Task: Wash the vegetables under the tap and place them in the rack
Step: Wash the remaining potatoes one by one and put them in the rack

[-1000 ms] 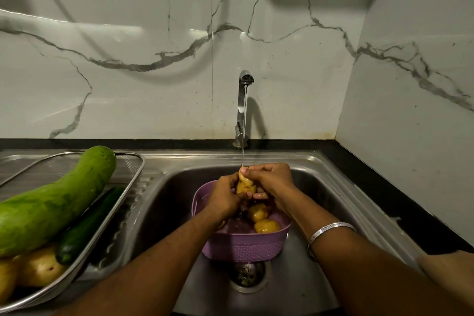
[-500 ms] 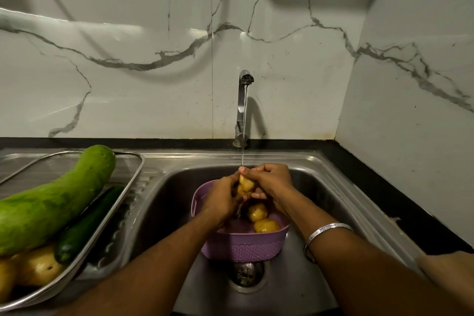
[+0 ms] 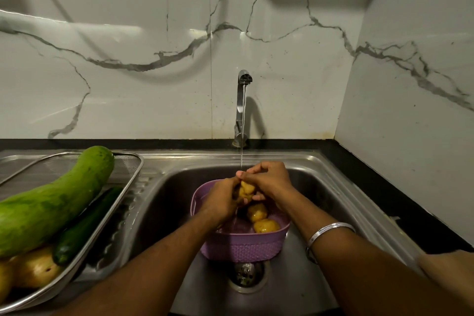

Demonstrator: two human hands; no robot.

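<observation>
Both the left hand (image 3: 225, 199) and right hand (image 3: 269, 179) grip one small yellow potato (image 3: 246, 190) under the stream; the steel mesh rack (image 3: 128, 187) lies well left, nearer the left hand.

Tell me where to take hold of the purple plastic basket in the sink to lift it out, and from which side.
Grip the purple plastic basket by its rim at the left and right sides, coming from above with one hand on each. Its top is open, its woven wall looks smooth to grasp, and the steel sink walls crowd it. Two yellow potatoes inside favour a level, two-handed lift.
</observation>
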